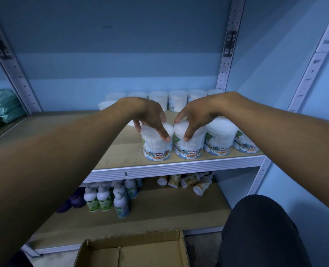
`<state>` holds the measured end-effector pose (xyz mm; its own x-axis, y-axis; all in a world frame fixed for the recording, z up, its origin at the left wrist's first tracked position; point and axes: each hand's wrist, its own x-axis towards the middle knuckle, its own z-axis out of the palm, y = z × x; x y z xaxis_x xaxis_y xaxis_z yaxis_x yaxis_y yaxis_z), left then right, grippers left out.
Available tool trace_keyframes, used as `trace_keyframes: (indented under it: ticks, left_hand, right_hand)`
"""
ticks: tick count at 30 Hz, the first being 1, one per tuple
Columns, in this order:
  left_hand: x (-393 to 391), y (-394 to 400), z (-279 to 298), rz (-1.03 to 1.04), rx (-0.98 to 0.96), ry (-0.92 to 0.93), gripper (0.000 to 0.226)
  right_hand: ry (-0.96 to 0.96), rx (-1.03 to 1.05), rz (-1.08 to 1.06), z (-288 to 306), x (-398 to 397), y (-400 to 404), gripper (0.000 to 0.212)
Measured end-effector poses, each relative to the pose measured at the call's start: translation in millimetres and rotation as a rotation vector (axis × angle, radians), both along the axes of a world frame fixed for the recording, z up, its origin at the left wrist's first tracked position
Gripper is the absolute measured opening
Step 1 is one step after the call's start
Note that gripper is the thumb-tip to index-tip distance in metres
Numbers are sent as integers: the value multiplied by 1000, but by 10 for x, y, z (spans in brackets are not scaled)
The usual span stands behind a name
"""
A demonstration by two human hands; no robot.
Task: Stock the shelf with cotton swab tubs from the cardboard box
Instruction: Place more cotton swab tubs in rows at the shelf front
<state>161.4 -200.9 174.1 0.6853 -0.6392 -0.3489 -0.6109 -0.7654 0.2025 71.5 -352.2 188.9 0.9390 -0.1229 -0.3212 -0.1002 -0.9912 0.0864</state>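
Head cam: both hands grip cotton swab tubs from above at the shelf (175, 166) front edge. Left hand (150, 116) clasps one tub (157, 149); right hand (194, 114) clasps the tub beside it (190, 147), w/ two more tubs (220, 143) just right of that grip. Cardboard box (133, 251) sits open below.

Counting it up: four cotton swab tubs (157, 144) sit in the front row of the upper shelf (176, 166), and behind them I make out about seven more tubs in the back row (158, 98), though the arms hide part of it so that's a rough number. Lower shelf has roughly six white-capped bottles (121, 206) standing and about four tipped-over bottles (202, 185). Plus one cardboard box (133, 251), and two hands, the left hand (147, 114) and the right hand (196, 113).
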Motion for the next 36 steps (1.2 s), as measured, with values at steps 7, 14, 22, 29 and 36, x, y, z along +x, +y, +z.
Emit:
trace_keyframes:
  ticks: [7,14,22,29,36]
  left_hand:
    - [51,202,67,27,-113,35,94]
    - [314,634,218,64,-86,-167,68]
    - [677,1052,214,125,-16,-315,64]
    - [1151,1203,62,182,-56,-315,68]
    - [1573,1125,-94,152,-77,-356,74]
  right_hand:
    - [-4,116,-46,66,111,-54,81]
    - [-118,126,-28,91,380,62,64]
    - [-139,87,3,-21,746,296,60]
    - [-132,84,2,-168,1212,526,70]
    - [-213,56,-13,-315,1682,707,83]
